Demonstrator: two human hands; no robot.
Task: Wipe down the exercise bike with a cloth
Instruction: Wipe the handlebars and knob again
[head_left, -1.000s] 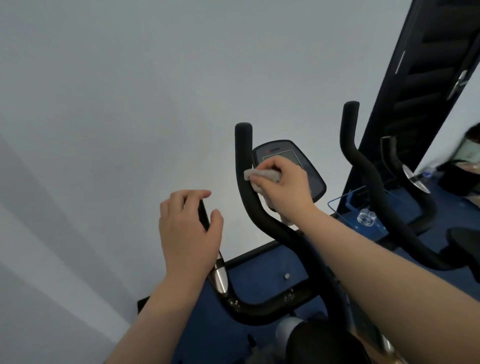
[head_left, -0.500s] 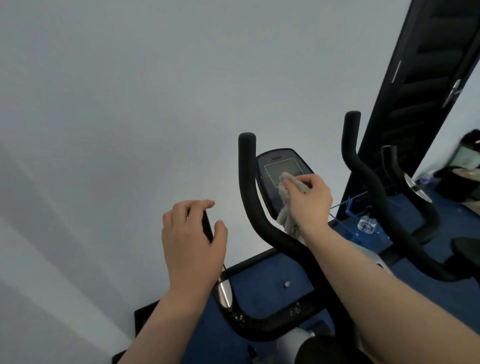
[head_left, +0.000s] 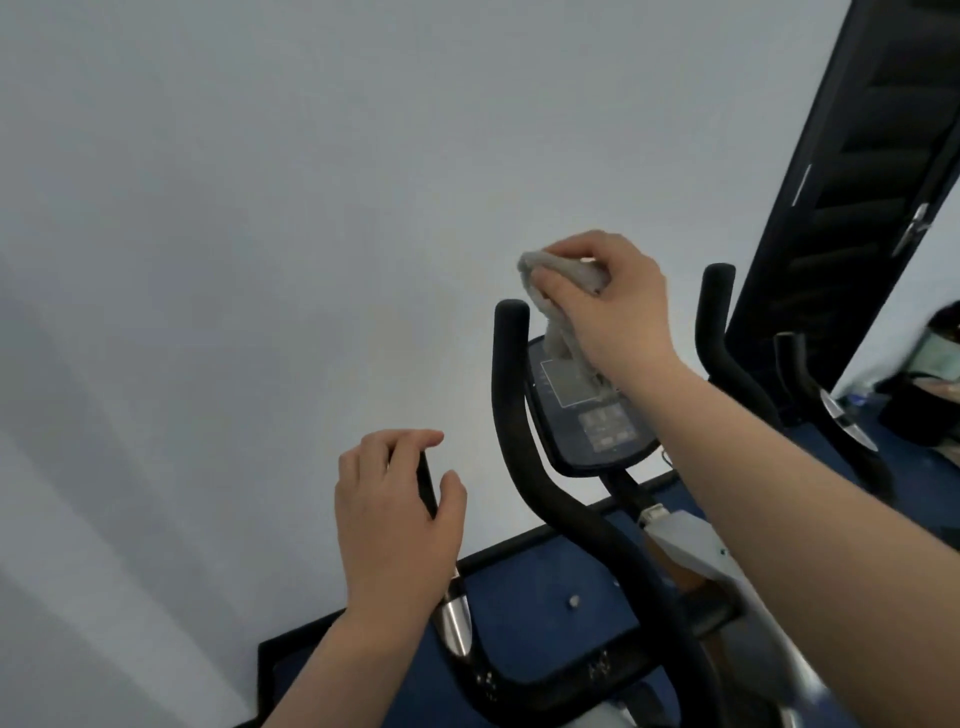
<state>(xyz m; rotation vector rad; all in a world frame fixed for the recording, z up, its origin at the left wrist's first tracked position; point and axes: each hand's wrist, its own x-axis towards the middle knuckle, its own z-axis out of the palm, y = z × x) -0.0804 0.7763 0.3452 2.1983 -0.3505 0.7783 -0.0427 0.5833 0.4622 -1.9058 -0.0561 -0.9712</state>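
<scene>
The exercise bike's black curved handlebar (head_left: 524, 467) rises in front of me, with its dark console (head_left: 597, 421) behind it. My right hand (head_left: 608, 306) is above the console's top edge, shut on a grey cloth (head_left: 558, 312) that hangs down onto the screen. My left hand (head_left: 395, 519) wraps loosely around the left handlebar grip (head_left: 427, 488), fingers curled over its top. A chrome section (head_left: 456, 618) of that bar shows below my left wrist.
A plain white wall fills the left and top. A dark door (head_left: 857, 182) with a metal handle stands at the right. A second black handlebar (head_left: 727, 353) rises beside it. Blue floor (head_left: 524, 587) lies under the bike, and dark bags (head_left: 930, 395) sit at the far right.
My right hand has lifted the cloth from the console's face up to its top edge, uncovering the screen and buttons. My left hand stays on its grip.
</scene>
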